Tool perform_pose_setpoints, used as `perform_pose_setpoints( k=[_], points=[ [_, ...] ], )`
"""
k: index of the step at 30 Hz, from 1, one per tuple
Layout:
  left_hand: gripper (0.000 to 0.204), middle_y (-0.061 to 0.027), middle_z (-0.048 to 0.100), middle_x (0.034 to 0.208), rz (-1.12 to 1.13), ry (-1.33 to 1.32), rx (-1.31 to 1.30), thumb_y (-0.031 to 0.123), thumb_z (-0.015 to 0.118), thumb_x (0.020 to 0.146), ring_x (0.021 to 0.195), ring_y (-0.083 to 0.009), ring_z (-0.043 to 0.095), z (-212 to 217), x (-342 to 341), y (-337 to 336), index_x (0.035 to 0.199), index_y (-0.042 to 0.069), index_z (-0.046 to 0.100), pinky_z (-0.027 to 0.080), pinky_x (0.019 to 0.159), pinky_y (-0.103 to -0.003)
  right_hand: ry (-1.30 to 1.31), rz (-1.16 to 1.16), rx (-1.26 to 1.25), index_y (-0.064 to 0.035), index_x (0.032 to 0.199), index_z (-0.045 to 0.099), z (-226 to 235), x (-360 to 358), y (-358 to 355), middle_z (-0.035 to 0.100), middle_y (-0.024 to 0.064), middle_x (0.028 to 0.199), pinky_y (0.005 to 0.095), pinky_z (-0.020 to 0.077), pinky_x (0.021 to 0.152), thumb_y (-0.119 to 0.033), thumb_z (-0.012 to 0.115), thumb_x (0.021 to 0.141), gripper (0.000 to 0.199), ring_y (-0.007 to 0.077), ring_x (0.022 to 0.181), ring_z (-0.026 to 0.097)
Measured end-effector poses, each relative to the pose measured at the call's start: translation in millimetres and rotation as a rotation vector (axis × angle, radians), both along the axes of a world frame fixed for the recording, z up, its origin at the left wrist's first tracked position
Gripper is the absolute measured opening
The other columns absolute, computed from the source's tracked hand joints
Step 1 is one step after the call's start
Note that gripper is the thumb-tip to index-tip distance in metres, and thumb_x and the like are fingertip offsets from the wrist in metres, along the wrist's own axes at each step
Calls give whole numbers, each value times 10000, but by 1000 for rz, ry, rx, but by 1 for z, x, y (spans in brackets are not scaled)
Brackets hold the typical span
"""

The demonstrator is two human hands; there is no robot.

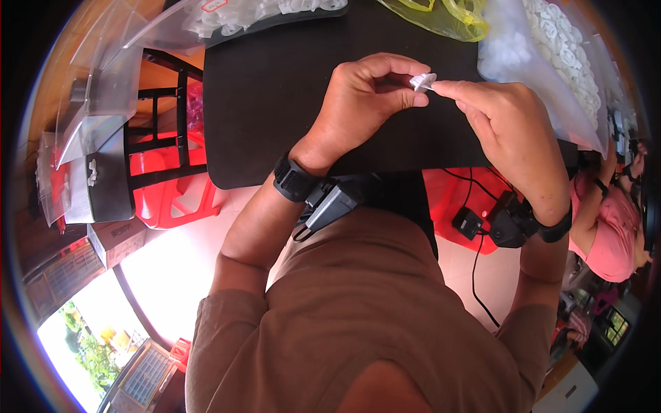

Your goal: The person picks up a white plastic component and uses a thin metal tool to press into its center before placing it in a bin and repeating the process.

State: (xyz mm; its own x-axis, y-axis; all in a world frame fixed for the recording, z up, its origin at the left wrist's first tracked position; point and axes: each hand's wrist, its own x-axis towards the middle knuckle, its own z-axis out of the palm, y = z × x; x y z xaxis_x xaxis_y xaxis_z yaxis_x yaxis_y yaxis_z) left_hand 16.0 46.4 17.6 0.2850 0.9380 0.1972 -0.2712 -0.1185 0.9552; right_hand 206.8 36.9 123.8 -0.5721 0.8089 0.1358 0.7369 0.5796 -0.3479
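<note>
Over the dark table [275, 89], my left hand [351, 103] pinches a small white plastic piece [423, 81] between thumb and forefinger. The piece has a round, disc-like rim, and its finer shape is too small to make out. From the other side, my right hand [506, 117] is closed, with thumb and forefinger pressed at a thin pale stem-like part that meets the piece. Whether that part is separate from the piece I cannot tell. The right hand's other fingers are curled into the palm.
A clear bin [241, 31] of white plastic parts stands at the far left. At the far right lie a yellow plastic bag [441, 20] and a clear bag [509, 55] with white rose-shaped pieces [558, 41]. Red stools [169, 186] stand below; a person in pink [609, 234] is at right.
</note>
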Motion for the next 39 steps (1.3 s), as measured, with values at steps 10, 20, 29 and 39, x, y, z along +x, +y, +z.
perform_pose_setpoints(
  k=[10,20,29,39],
  points=[
    [358,-90,658,1077,-103,-364,-269,69,687,857,986,-181,641,5,-5,3,1200,32,593,530,901,-307,364,-205,15,-92,1143,667,-26,0,-15,533,97,642,267,417,528,1,543,893,294,139,523,471],
    [359,-99,652,1102,-100,-359,-266,68,675,866,1013,-184,635,1,-5,3,1213,41,589,527,911,-311,439,-179,38,-93,1162,661,-37,-8,-16,558,98,664,268,442,543,50,530,863,356,148,543,504],
    [357,-101,654,1091,-85,-351,-236,59,691,852,1000,-178,636,1,-5,4,1195,26,599,529,898,-304,435,-179,54,-89,1157,663,-38,-8,-17,559,102,671,272,445,538,67,535,843,374,151,544,519],
    [347,-93,666,1054,-65,-336,-218,52,699,845,959,-155,639,0,-4,3,1179,22,610,531,880,-292,296,-163,76,-84,1140,669,-43,-8,-18,548,104,678,287,439,536,45,554,844,343,153,554,526]
  ],
)
